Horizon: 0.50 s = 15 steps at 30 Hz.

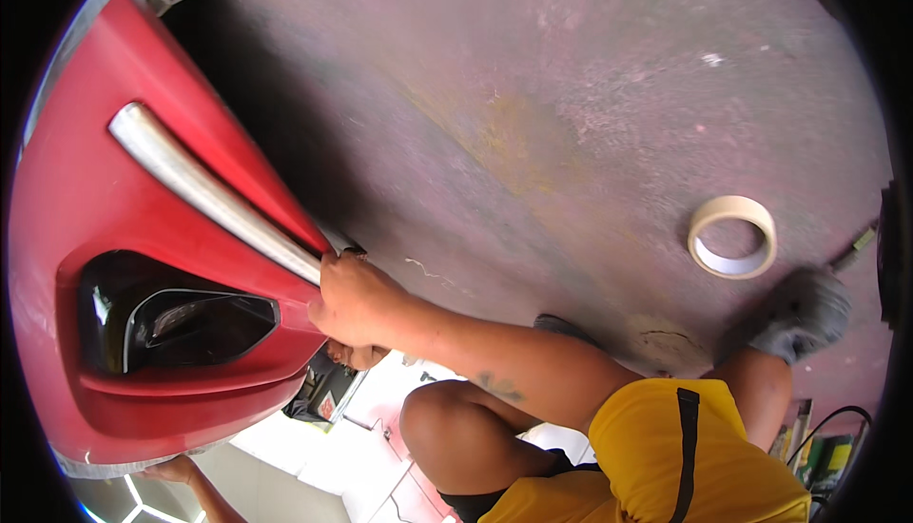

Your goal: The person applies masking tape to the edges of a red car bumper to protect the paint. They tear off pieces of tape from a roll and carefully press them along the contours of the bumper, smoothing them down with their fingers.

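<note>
A glossy red car bumper [86, 204] fills the left side, with a long silver trim strip [214, 190] along it and a dark lamp recess [204, 328] below the strip. My right hand [354, 300] is closed round the bumper's edge at the strip's near end; its fingertips are mostly hidden. Down at the bottom left, my left hand [171, 469] holds the bumper's lower edge, its fingers partly behind it. A patch of skin just under my right hand is too covered to identify.
A cream roll of masking tape [737, 205] lies on the stained grey-pink floor [571, 76] at the right. Near it is a grey shoe [808, 314]. My bent knee [456, 437] is close below my right forearm. Cluttered items [827, 456] and a dark cable appear at lower right.
</note>
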### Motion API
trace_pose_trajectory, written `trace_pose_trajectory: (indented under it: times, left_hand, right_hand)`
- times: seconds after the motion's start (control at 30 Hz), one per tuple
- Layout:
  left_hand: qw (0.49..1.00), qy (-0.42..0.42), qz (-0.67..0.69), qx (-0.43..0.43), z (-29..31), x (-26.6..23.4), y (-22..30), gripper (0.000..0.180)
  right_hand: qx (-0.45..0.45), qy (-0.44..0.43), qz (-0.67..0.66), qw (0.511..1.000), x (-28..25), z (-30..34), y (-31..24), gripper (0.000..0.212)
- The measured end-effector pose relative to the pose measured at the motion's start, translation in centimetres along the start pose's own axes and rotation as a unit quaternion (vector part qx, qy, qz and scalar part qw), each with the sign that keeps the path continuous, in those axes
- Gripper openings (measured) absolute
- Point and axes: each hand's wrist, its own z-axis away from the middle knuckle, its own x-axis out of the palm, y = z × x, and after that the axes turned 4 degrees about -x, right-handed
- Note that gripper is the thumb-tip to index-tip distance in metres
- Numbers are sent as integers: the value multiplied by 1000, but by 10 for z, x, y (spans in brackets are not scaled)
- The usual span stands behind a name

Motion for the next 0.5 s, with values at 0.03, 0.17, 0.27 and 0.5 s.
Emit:
trace_pose_trajectory:
  times: [0.03,0.17,0.27,0.5]
  left_hand:
    - [1000,-8,13,-11,-5,3,7,69]
    - [978,27,105,-179,-10,3,58,74]
    - [968,21,60,-245,9,9,38,86]
    - [972,6,46,-230,4,3,51,92]
  right_hand:
    - [36,-19,-34,999,-14,-6,-11,43]
    - [-83,246,-378,889,-42,18,-11,17]
    - [-89,375,-196,902,-80,71,-7,5]
    - [-182,203,530,803,-207,251,-53,26]
